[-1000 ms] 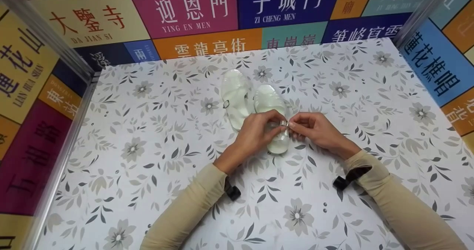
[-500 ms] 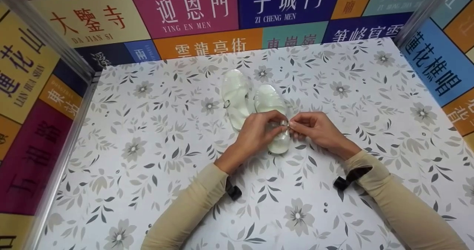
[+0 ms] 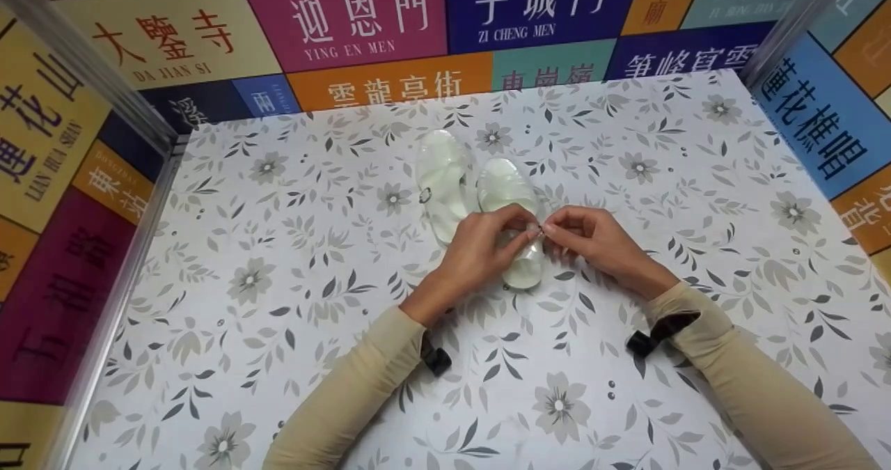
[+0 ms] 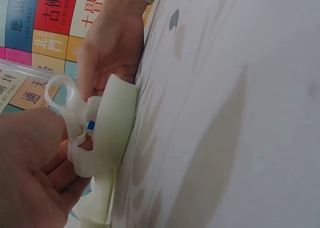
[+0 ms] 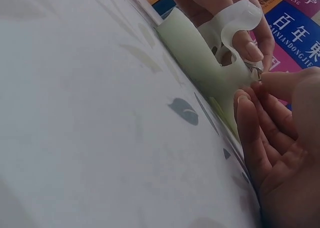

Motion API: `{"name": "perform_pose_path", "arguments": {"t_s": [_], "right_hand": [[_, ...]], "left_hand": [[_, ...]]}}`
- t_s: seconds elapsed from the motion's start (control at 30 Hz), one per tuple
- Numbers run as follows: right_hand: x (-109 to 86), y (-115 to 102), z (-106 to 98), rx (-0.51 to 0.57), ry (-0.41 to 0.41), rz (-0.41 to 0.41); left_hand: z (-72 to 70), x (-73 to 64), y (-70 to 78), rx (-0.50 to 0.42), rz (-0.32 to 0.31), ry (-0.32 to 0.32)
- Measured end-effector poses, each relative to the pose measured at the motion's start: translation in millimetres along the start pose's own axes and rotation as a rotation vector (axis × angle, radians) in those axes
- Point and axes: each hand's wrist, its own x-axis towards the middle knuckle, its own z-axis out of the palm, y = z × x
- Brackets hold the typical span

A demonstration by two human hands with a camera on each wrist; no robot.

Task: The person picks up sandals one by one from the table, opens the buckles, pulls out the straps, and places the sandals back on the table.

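Two pale, translucent sandals stand side by side on the table in the head view. My hands are at the strap of the nearer sandal [image 3: 505, 181]; the other sandal [image 3: 443, 167], with its round buckle [image 3: 425, 195], lies to its left. My left hand [image 3: 480, 247] pinches the strap between thumb and fingers. From the right side, my right hand [image 3: 595, 240] pinches at the small metal buckle [image 5: 255, 66] with thumb and index finger. In the left wrist view the strap [image 4: 60, 90] curves up above the heel. Fingertips hide part of the buckle.
The table [image 3: 334, 372] wears a white cover with grey flowers and leaves. Panels with large characters [image 3: 362, 21] stand behind it and along both sides. Black wrist bands [image 3: 437, 361] sit at the cuffs of beige sleeves [image 3: 355, 379].
The shiny strap piece between my fingertips shows less than before. My right hand has shifted very slightly upward; the sandals stay in place.
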Motion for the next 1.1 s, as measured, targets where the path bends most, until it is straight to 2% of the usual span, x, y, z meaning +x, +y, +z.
{"name": "perform_pose_path", "arguments": {"t_s": [0.17, 0.47, 0.83, 0.97, 1.1], "right_hand": [[-0.5, -1.1, 2.5, 0.004, 0.005, 0.005], [-1.1, -2.6, 2.7, -0.031, 0.020, 0.005], [0.3, 0.6, 2.0, 0.007, 0.003, -0.037], [0.7, 0.2, 2.9, 0.017, 0.014, -0.063], [-0.8, -1.0, 1.8, 0.027, -0.015, -0.059]], "left_hand": [[0.4, -0.9, 0.6, 0.017, 0.003, 0.002], [-1.7, -0.9, 1.9, -0.014, -0.023, -0.007], [0.1, 0.8, 3.3, -0.016, 0.048, 0.006], [-0.1, 1.6, 3.9, 0.000, 0.056, -0.002], [-0.6, 1.5, 4.2, 0.026, 0.057, -0.003]]}}
